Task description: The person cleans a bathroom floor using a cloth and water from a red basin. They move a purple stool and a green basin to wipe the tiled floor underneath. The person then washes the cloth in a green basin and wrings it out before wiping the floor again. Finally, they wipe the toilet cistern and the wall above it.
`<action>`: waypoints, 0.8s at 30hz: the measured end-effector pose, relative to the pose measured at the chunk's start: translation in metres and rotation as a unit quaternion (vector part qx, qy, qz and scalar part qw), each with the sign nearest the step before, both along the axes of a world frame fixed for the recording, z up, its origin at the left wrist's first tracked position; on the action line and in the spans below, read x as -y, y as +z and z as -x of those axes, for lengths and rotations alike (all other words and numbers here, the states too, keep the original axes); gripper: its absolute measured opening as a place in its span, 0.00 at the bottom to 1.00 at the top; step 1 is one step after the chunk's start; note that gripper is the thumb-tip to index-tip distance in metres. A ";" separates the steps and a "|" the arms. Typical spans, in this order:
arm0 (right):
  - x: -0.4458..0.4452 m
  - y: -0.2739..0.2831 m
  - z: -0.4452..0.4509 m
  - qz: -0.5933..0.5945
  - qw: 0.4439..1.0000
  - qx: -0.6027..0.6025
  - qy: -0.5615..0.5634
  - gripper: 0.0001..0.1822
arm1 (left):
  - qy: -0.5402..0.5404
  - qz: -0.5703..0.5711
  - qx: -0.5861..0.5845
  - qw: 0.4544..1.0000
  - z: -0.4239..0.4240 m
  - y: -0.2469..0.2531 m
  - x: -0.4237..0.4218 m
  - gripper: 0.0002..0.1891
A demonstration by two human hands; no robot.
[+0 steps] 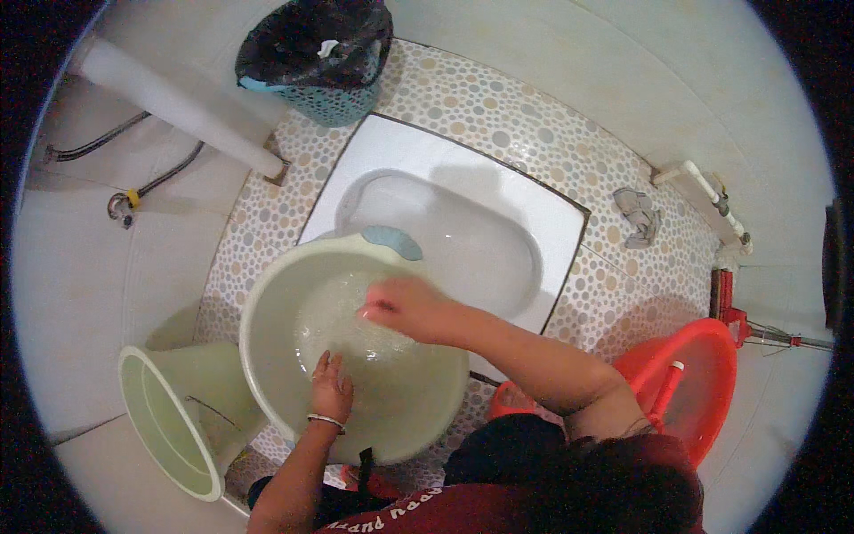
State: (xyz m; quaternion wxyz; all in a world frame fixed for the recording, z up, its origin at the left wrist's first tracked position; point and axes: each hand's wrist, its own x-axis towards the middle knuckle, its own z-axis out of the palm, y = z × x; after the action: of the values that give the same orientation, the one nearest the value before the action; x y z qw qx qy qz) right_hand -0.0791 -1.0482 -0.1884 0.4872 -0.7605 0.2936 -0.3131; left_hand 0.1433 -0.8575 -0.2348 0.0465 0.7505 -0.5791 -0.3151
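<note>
A large pale green plastic basin [250, 334] with water in it stands before me, overlapping the near edge of a white squat toilet [467, 150]. My left hand [331, 387], with a bracelet at the wrist, is over the basin's near left part. Its fingers are somewhat apart and hold nothing. My right hand [407, 307] is curled above the middle of the water and blurred. Pink colour shows at its fingers; whether that is a held thing cannot be made out. Light glints on the rippled water [373, 354].
A green bucket [233, 374] lies tilted at left. A lined waste basket [333, 103] stands at the back. A red basin [717, 387], a red-headed mop [734, 324] and a grey cloth [637, 217] are at right. A white pipe [180, 107] rises at left.
</note>
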 end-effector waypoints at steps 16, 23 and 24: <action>0.063 -0.139 0.182 0.054 0.854 -0.432 -0.284 0.46 | -0.372 0.170 0.008 0.912 0.141 0.110 0.121 0.30; 0.077 -0.131 0.266 0.156 0.836 -0.320 -0.418 0.21 | -0.525 0.107 0.054 0.843 0.159 0.087 0.156 0.35; 0.086 -0.115 0.302 0.169 0.784 -0.408 -0.436 0.23 | -0.533 0.087 0.055 0.840 0.156 0.094 0.157 0.36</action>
State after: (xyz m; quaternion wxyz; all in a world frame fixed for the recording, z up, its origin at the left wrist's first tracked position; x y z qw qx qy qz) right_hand -0.3812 -1.1341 -0.3034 -0.0029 -0.6786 0.7076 -0.1970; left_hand -0.0128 -1.0146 -0.1413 -0.0951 0.3347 -0.9165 -0.1975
